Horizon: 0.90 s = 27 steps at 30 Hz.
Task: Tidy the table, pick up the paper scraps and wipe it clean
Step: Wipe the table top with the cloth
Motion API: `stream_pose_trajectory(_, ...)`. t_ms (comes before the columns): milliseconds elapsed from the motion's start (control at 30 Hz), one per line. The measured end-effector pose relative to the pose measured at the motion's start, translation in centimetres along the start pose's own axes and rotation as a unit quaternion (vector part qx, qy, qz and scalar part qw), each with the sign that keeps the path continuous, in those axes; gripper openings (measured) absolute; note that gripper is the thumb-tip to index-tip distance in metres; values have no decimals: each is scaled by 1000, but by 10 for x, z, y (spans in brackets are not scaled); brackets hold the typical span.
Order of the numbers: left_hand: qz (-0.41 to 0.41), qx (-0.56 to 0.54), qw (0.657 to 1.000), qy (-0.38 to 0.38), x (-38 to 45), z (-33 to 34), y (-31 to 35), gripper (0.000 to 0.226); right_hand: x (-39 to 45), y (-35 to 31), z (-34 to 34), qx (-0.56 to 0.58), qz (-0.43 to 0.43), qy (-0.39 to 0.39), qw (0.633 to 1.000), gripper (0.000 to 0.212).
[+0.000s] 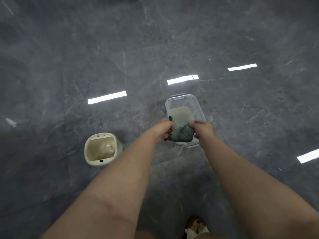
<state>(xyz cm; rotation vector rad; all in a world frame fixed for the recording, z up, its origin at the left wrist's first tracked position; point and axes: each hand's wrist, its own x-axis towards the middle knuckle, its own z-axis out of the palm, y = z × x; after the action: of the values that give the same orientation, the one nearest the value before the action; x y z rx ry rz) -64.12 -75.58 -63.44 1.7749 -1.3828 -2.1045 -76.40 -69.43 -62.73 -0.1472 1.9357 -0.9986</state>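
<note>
Both hands — left hand [164,129], right hand [202,129] — grip a bunched green cloth [181,133] over the clear tub [198,107], apparently wringing it — wiping the table looks next.

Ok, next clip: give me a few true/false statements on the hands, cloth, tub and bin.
1. Both hands, left hand and right hand, grip the cloth. True.
2. The cloth is held over the white bin. False: it is over the clear tub.
3. The bin is open, with pale crumpled stuff inside. True.
4. The bin stands to the right of the tub. False: it is to the left.
5. The cloth is spread flat. False: it is bunched up.
</note>
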Motion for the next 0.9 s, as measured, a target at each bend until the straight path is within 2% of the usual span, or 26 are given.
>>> stream_pose_trajectory(100,15,-58,998,34,-49,-17,42,3,-40,-48,-1,42,-47,-26,998,41)
stream_pose_trajectory(200,81,-113,985,101,-97,-35,85,16,-92,-105,-6,57,-86,-65,993,43)
stream_pose_trajectory(267,102,-144,977,118,-130,-49,116,22,-127,-146,-9,56,-110,-79,989,43)
stream_pose_trajectory(400,71,-211,973,66,-218,-75,183,32,-199,-229,-18,56,-148,-102,982,36)
stream_pose_trajectory(467,75,-195,977,51,-261,-92,214,24,-237,-268,-23,45,-178,-118,976,32)
stream_pose_trajectory(567,119,-223,965,65,-332,-119,260,16,-300,-326,-29,35,-215,-149,964,32)
stream_pose_trajectory(633,156,-246,952,97,-382,-137,288,10,-344,-361,-27,24,-242,-167,955,33)
stream_pose_trajectory(800,227,-242,912,241,-493,-179,334,22,-449,-428,-12,13,-336,-199,921,8)
stream_pose_trajectory(900,272,-225,885,304,-554,-202,343,21,-501,-453,5,-20,-394,-220,892,5)
